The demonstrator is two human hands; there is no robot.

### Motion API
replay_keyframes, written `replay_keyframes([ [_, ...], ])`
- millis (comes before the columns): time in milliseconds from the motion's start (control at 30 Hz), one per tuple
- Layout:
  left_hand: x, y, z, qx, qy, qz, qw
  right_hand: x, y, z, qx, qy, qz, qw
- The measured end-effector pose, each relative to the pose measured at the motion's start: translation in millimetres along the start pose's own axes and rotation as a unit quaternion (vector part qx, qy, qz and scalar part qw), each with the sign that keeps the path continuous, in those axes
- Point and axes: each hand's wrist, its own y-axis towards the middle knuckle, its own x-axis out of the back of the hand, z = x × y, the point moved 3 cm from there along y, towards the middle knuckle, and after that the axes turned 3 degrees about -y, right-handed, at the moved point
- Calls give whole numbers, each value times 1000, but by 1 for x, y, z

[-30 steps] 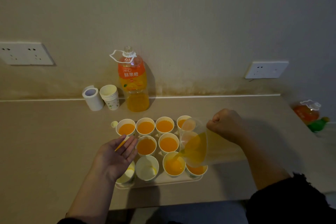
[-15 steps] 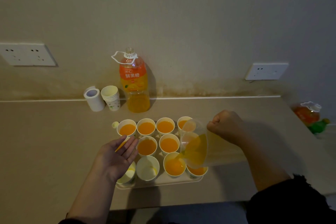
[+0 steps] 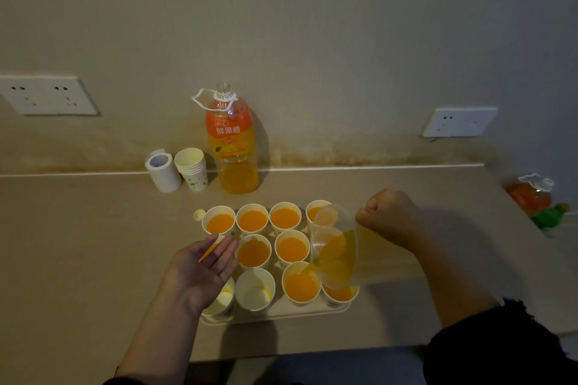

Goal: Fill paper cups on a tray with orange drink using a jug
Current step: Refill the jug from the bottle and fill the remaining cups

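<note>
My right hand [image 3: 389, 217] grips the tilted jug [image 3: 336, 255] in a fist over a front cup [image 3: 301, 283]; my left hand [image 3: 203, 269] hovers flat, palm up.

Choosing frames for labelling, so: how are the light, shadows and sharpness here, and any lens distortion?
Head view: dim, warm light; the clear plastic jug and right hand throw a broad shadow rightward on the beige table; white wall socket at left looks skewed; orange bottle at far right is soft.
</note>
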Motion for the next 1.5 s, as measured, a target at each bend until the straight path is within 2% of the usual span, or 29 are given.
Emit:
replay_keyframes([
  [600,-1,7,-1,-1,4,0,1000,11,-1,-14,7,36,-26,999],
  [800,0,6,-1,2,4,-3,1000,18,4,-17,18,88,-35,995],
  [967,6,6,-1,-3,5,-11,1000,21,9,-3,61,110,-41,991],
  [1500,37,-9,1,-42,24,-87,995,11,21,52,166,115,21,979],
])
